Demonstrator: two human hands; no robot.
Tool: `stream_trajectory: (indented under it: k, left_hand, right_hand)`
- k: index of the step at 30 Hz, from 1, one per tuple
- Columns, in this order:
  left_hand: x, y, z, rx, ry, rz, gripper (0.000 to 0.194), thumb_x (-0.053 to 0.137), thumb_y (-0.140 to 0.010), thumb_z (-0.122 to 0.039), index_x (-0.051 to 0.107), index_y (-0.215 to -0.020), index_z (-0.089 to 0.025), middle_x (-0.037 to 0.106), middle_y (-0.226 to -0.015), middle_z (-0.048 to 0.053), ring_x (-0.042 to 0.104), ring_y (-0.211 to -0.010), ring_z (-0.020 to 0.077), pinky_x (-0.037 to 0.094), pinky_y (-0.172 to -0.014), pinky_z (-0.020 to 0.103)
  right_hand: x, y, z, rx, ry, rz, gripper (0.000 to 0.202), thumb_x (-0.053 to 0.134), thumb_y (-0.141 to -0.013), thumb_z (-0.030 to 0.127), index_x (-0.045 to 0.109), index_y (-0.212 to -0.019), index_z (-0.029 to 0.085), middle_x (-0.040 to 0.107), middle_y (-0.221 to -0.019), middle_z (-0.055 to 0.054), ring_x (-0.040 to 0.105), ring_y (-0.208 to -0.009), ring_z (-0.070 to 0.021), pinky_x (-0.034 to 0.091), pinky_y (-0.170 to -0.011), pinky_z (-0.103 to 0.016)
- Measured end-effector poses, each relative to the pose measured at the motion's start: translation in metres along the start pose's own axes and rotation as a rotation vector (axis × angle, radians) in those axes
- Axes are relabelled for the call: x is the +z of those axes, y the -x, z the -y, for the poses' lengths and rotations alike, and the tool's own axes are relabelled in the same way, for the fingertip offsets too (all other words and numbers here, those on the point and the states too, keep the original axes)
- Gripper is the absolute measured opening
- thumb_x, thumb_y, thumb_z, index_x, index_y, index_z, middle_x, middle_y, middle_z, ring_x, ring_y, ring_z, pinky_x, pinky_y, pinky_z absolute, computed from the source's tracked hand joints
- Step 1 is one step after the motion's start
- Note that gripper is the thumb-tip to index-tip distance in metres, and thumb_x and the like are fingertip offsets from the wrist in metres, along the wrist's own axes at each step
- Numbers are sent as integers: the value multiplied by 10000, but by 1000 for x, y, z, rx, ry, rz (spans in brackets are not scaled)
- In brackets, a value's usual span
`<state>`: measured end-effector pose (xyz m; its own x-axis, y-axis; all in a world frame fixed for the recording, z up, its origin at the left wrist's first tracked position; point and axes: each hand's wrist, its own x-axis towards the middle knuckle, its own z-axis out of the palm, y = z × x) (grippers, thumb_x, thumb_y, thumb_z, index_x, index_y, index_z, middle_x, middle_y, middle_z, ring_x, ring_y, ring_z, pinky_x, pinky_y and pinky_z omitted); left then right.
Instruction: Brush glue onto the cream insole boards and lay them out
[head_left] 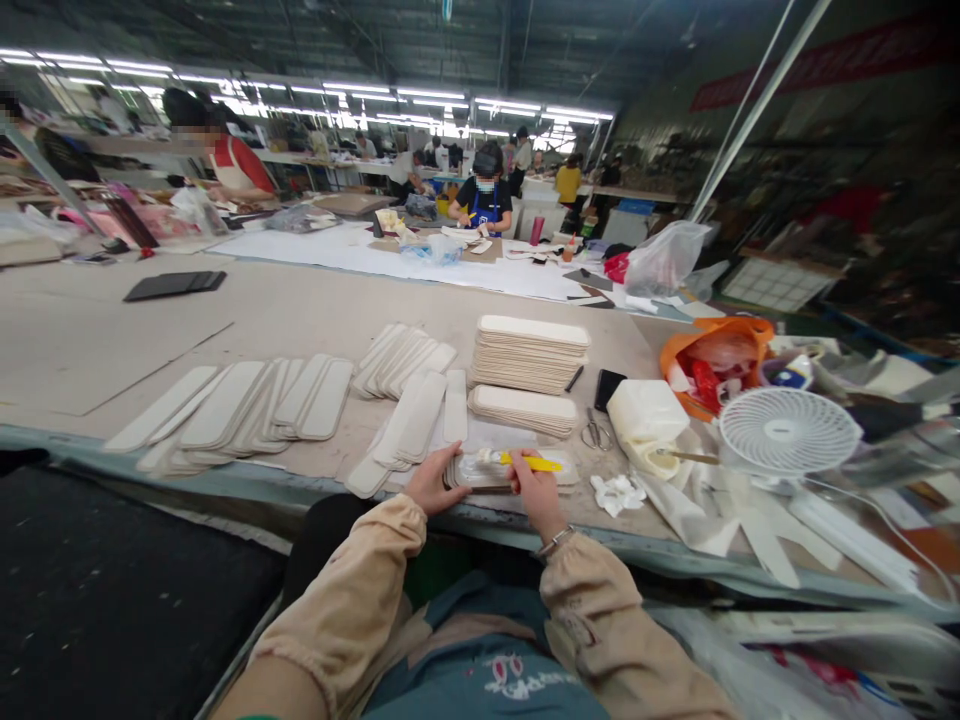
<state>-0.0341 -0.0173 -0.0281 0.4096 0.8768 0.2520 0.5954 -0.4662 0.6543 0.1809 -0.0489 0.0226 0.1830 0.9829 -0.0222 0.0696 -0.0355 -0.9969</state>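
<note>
A yellow-handled brush [541, 463] is gripped in my right hand [534, 490], its pale bristles touching the top of a small stack of white rounded panels [562, 472] near the table edge. A wet, whitish smear shows under the bristles. My left hand [435, 480] steadies the left end of that stack, thumb at the near side and fingers at the far side. Just left of it, overlapping white panels [412, 425] fan out. Behind the worked stack stand a low pile of panels [523, 408] and a taller pile [531, 352].
To the right are scissors [596, 430], a white jug [649, 425] with a stick in it, crumpled white scraps [617, 494], a small white fan [789, 430] and an orange bag [675, 352]. More panels [225, 405] spread at left. A co-worker [487, 195] sits across the table.
</note>
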Motion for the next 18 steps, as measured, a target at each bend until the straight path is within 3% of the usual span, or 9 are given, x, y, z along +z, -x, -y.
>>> stream_trajectory:
  k: [4,7,10,18]
  left_hand:
    - [2,0,2,5,5,-2,850,719,-693,-351,327,-1431,-196,577,-1271,125,535,-1193,293,420,-1029,483]
    - [3,0,2,17,9,-14,843,717,-698,-357,331,-1429,-192,579,-1267,123,536,-1190,289,417,-1033,479]
    - [3,0,2,22,2,-16,833,710,-708,-360,333,-1430,-184,578,-1270,128,528,-1198,288,412,-1042,477]
    - [2,-1,1,5,-11,0,810,690,-727,-378,341,-1427,-167,570,-1279,137,517,-1209,290,410,-1049,477]
  right_hand:
    - [21,-1,-8,-14,25,85,398,500,-819,617,560,-828,223,590,-567,2,493,-442,-147,399,-439,-261]
    - [19,0,-13,-19,53,85,406,502,-819,617,570,-825,217,589,-555,15,506,-449,-146,409,-455,-257]
    - [-2,0,-14,-11,93,26,388,518,-821,599,573,-830,215,595,-558,17,508,-449,-145,406,-461,-258]
    - [-83,0,-12,25,271,-201,436,536,-796,617,603,-846,188,604,-549,1,541,-483,-171,407,-499,-281]
